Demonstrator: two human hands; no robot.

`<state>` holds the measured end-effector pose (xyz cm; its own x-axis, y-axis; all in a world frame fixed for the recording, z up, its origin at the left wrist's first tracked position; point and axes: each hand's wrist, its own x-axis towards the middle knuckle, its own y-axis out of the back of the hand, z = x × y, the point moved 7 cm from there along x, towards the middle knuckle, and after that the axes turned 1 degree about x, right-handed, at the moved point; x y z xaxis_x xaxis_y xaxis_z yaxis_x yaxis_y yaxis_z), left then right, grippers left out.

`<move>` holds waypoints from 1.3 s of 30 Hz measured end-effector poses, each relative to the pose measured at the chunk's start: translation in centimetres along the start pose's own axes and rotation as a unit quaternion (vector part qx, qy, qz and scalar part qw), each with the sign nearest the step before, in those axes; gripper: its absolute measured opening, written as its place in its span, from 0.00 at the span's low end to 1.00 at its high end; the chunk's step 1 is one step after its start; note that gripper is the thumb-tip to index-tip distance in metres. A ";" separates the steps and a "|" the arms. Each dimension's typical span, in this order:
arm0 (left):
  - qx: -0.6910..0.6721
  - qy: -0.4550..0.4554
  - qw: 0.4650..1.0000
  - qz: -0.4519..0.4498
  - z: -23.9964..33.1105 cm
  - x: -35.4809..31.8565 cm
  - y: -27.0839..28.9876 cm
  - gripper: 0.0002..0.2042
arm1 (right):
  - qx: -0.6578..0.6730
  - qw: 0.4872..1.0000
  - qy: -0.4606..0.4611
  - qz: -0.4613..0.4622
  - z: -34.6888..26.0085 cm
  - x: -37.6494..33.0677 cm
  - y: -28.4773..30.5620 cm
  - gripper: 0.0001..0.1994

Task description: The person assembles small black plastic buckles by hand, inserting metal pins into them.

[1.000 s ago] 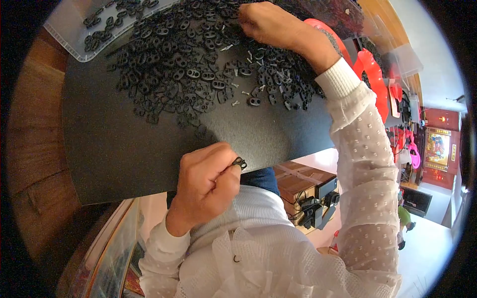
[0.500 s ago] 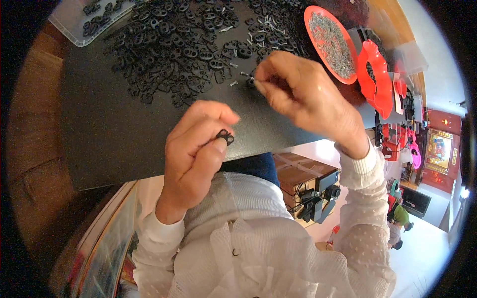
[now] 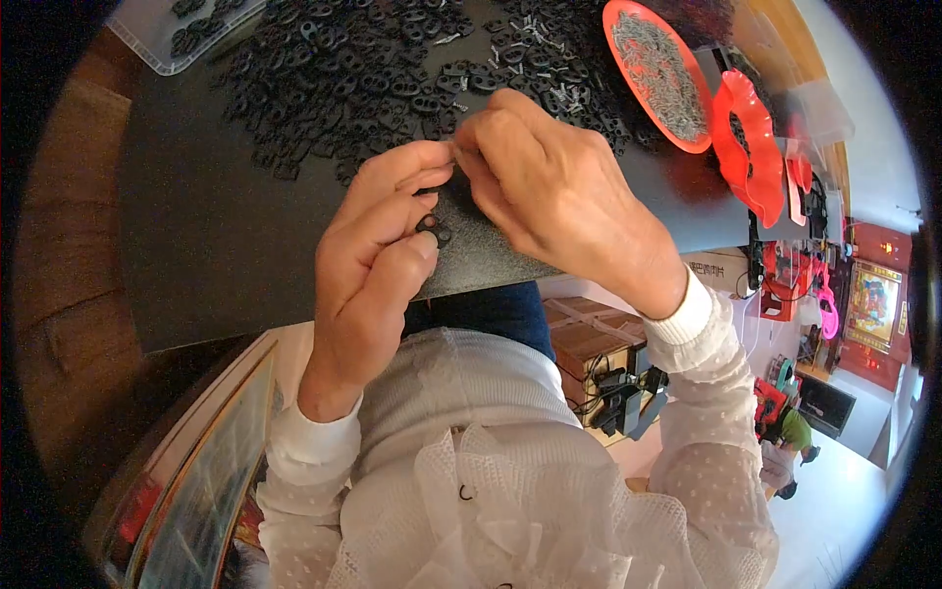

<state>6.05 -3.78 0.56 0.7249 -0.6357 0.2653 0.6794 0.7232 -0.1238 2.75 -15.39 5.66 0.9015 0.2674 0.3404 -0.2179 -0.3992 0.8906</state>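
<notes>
My left hand [image 3: 368, 245] is closed, thumb against curled fingers, around a small black plastic piece with round holes [image 3: 434, 231] that pokes out past the thumb. Its index finger reaches toward my right hand [image 3: 554, 187], whose thumb and fingers are pinched together at that fingertip. Whatever the right hand pinches is hidden or too small to name. Both hands are above the dark table's near edge. Just beyond them spreads a heap of black two-holed plastic pieces [image 3: 324, 93], with small silvery spring-like pieces [image 3: 564, 96] scattered among them.
A red plate [image 3: 700, 144] of silvery spring-like pieces stands at the back right, beside a wavy-edged red container [image 3: 765, 187]. At the far left is a clear plastic tub [image 3: 167, 67] with black pieces. Cardboard boxes [image 3: 589, 329] and black devices stand below the table's right side.
My right hand has moved left from the scattered pieces to meet my left hand's fingertips. My left hand has shifted slightly left and its index finger has lifted, still holding the black piece.
</notes>
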 end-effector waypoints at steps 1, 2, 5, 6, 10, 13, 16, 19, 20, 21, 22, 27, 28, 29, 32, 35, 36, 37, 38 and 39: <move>-0.009 -0.002 1.000 -0.001 0.0 0.0 0.0 0.09 | -0.020 1.000 0.000 0.008 -0.1 0.1 0.0 0.10; -0.009 -0.002 1.000 0.000 0.0 0.0 0.0 0.09 | -0.020 1.000 0.000 0.007 -0.2 0.2 -0.2 0.10; 0.003 -0.005 1.000 0.008 0.1 0.0 0.2 0.10 | -0.065 0.998 0.011 -0.004 -0.8 0.2 -0.7 0.09; 0.009 -0.007 1.000 0.008 0.1 0.0 0.2 0.11 | -0.081 0.996 0.020 -0.008 -1.0 0.3 -0.7 0.08; 0.036 -0.020 0.999 0.004 0.4 0.0 0.3 0.11 | -0.114 0.991 0.064 -0.005 -1.5 0.3 -0.8 0.07; 0.063 -0.012 0.998 0.000 0.2 -0.2 0.3 0.11 | -0.112 0.990 0.070 -0.049 -1.3 0.5 -0.8 0.05; 0.068 -0.043 0.997 0.001 0.2 -0.4 0.3 0.11 | -0.045 0.992 0.049 -0.103 -0.6 1.2 -0.4 0.05; 0.053 -0.028 0.998 0.011 0.1 -0.5 0.4 0.10 | 0.052 0.993 0.042 -0.102 1.0 1.4 -0.8 0.07; 0.053 -0.028 0.998 0.011 0.0 -0.5 0.4 0.10 | 0.052 0.993 0.042 -0.102 1.1 1.5 -0.8 0.07; 0.056 -0.038 0.998 0.013 -0.1 -0.6 0.5 0.10 | 0.069 0.992 0.027 -0.098 1.2 1.7 -0.7 0.07; 0.059 -0.049 0.997 0.015 -0.2 -0.6 0.6 0.10 | 0.086 0.992 0.012 -0.095 1.4 1.8 -0.6 0.07; 0.019 -0.039 0.999 0.023 0.0 -0.6 0.6 0.10 | 0.074 0.995 0.041 -0.058 0.4 1.6 0.0 0.07; 0.018 -0.047 0.998 0.022 0.0 -0.7 0.6 0.10 | 0.058 0.995 0.066 -0.050 -0.1 1.4 0.0 0.06; 0.018 -0.046 0.998 0.023 0.0 -0.7 0.5 0.10 | 0.059 0.995 0.066 -0.051 -0.4 1.1 0.0 0.06; 0.010 -0.028 0.999 0.030 -0.1 -0.6 0.7 0.10 | 0.037 0.996 0.081 -0.015 -0.7 0.2 0.1 0.07; 0.010 -0.034 0.999 -0.009 0.1 -0.6 0.4 0.11 | 0.155 0.984 0.083 0.038 -0.2 -0.4 0.7 0.06; 0.002 -0.023 1.000 0.002 0.1 -0.6 0.4 0.11 | 0.255 0.967 -0.020 0.011 0.6 -0.6 0.5 0.04; -0.008 -0.011 1.000 0.011 0.1 -0.6 0.3 0.11 | 0.348 0.929 -0.125 -0.017 1.2 -1.1 0.0 0.03; -0.009 -0.011 1.000 0.010 0.1 -0.6 0.3 0.11 | 0.399 0.901 -0.167 0.015 1.3 -1.0 0.1 0.07; -0.004 -0.006 1.000 0.013 0.0 -0.6 0.3 0.11 | 0.399 0.901 -0.168 0.015 1.0 -0.9 0.5 0.07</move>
<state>5.87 -3.20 0.38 0.7406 -0.6138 0.2733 0.6617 0.7371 -0.1377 2.17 -16.71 5.50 0.9913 0.0198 0.1304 -0.0255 -0.9413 0.3367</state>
